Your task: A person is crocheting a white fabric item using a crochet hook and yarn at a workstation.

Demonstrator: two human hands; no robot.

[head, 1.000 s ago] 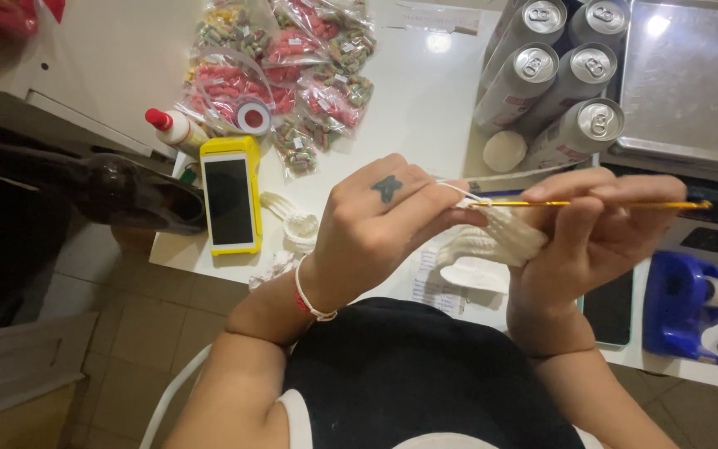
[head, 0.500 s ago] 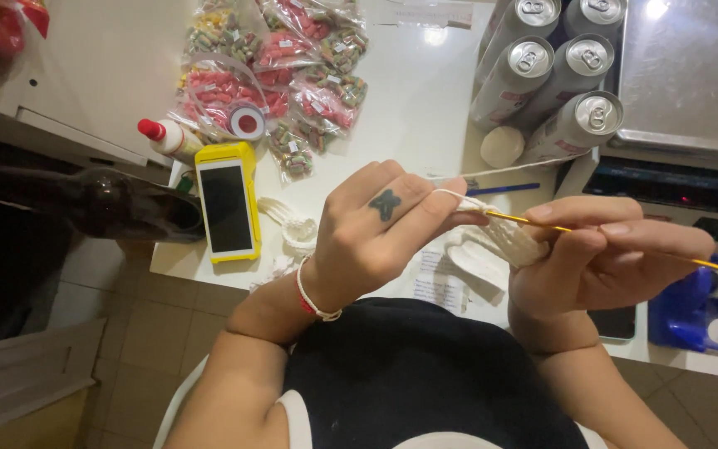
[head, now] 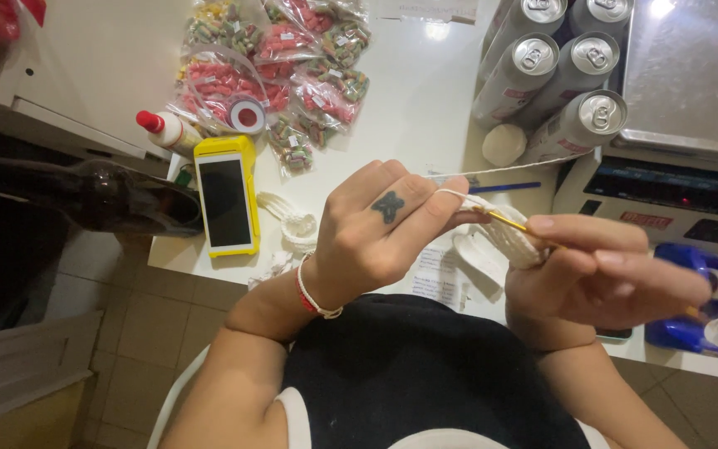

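My left hand pinching white yarn as before, right hand closed on yellow crochet hook, now drawn back toward me, white crochet piece between my hands

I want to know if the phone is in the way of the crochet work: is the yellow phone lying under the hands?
No, the yellow phone lies on the white table to the left hand's outer side, apart from both hands.

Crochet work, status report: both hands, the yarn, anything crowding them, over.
Left hand tensions white yarn over its fingers. Right hand grips yellow crochet hook in the white crochet piece. Nothing obstructing.
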